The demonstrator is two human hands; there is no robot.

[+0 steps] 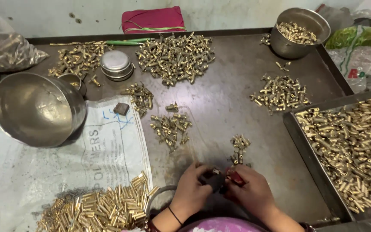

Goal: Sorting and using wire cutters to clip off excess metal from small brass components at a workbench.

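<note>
Fingers of both my hands are pinched together at the near edge of the metal tray (237, 107): my left hand (190, 189) clamps a small dark block (215, 179), and my right hand (250, 189) presses a red-handled tool (235, 177) against it. What sits inside the block I cannot tell. It looks hard and stiff, light enough for fingertips, best gripped by its flat sides. By my left wrist lie plain brass tubes (108, 206) on a white sack (65, 163), smooth and likely to roll. Just beyond my knuckles sits a little cluster of brass fittings (239, 148), knobbly and easy to pinch by the stem. Farther off lie bigger heaps (176, 58), a steel bowl (37, 109) to the left, a pot (299, 32) far right.
</note>
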